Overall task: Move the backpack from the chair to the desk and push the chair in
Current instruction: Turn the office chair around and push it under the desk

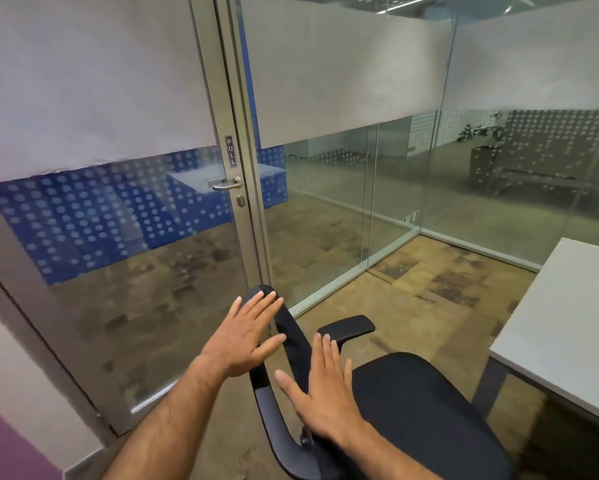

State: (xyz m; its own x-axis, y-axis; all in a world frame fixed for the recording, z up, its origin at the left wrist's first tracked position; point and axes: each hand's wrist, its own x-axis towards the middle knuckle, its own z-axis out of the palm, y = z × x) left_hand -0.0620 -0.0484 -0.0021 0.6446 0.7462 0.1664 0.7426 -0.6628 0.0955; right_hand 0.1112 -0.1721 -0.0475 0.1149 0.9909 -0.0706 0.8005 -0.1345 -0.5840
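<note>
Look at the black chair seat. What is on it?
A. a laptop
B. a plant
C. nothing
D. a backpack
C: the chair seat shows only bare black fabric, and both open hands, left hand and right hand, are up by the backrest, not on the seat.

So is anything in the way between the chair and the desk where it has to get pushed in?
Nothing visible. The black chair has an empty seat, and only bare carpet shows between it and the white desk on the right. Both open hands, left hand and right hand, are at the chair's backrest.
</note>
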